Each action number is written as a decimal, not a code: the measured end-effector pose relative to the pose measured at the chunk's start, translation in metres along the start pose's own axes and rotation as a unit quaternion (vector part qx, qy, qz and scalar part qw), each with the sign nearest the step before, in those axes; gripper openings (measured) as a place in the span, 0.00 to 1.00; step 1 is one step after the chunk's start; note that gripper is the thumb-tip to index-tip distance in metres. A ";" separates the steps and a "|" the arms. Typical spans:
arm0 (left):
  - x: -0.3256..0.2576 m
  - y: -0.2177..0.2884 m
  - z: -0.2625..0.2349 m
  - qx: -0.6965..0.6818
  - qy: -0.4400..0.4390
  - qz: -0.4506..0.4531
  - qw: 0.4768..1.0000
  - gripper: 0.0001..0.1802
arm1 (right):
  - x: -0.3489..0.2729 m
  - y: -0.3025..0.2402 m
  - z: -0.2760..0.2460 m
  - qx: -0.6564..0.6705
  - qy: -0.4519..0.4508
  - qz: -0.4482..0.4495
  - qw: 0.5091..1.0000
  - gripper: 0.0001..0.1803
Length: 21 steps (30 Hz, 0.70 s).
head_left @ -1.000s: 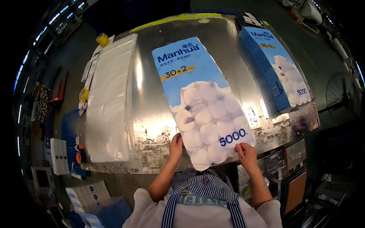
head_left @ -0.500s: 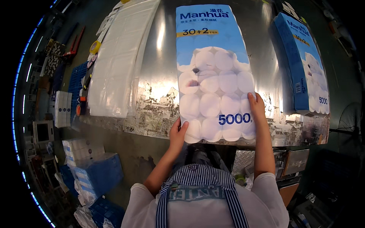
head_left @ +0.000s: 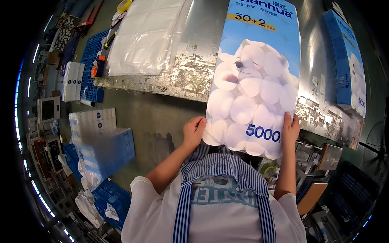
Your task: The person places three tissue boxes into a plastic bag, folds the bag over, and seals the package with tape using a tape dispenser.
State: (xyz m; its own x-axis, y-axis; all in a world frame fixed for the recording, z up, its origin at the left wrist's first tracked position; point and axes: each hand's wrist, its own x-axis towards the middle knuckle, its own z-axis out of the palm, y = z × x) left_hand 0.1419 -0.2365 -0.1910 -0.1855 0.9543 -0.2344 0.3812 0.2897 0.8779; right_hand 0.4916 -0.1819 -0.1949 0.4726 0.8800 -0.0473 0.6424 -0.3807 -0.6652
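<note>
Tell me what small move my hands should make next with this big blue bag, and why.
Probably slide the blue printed bag further onto the metal table. Your left hand and right hand each pinch a near corner, and that near end hangs past the table edge while the rest lies flat, so only the near end lacks support.

1. My left hand (head_left: 193, 131) sits at about 9 o'clock of picture centre, fingers curled in a grip.
2. My right hand (head_left: 290, 130) sits at 3 o'clock, fingers pointing to 12, gripping.
3. Both forearms rise from 6 o'clock, elbows bent.
</note>
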 end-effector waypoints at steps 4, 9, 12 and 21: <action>0.018 -0.068 -0.004 -0.059 -0.101 -0.159 0.980 0.23 | -0.028 0.011 -0.017 0.052 -0.143 0.074 0.986 0.29; 0.047 -0.097 0.030 -0.450 -0.159 -0.310 0.822 0.32 | -0.003 -0.023 0.000 0.265 -0.175 0.181 0.931 0.29; 0.047 -0.124 0.035 -0.378 -0.103 -0.255 0.884 0.36 | -0.006 -0.033 0.019 0.088 -0.071 0.042 0.993 0.35; 0.044 -0.011 -0.174 -0.127 -0.029 -0.167 0.977 0.37 | -0.060 -0.089 0.101 0.090 -0.097 -0.037 0.991 0.36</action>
State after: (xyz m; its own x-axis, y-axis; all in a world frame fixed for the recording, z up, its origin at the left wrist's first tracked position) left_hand -0.0280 -0.2106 -0.1381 -0.2071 0.8146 -0.5418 0.0694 0.5646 0.8224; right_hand 0.3451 -0.1720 -0.2084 0.2924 0.9482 -0.1239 0.5450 -0.2716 -0.7932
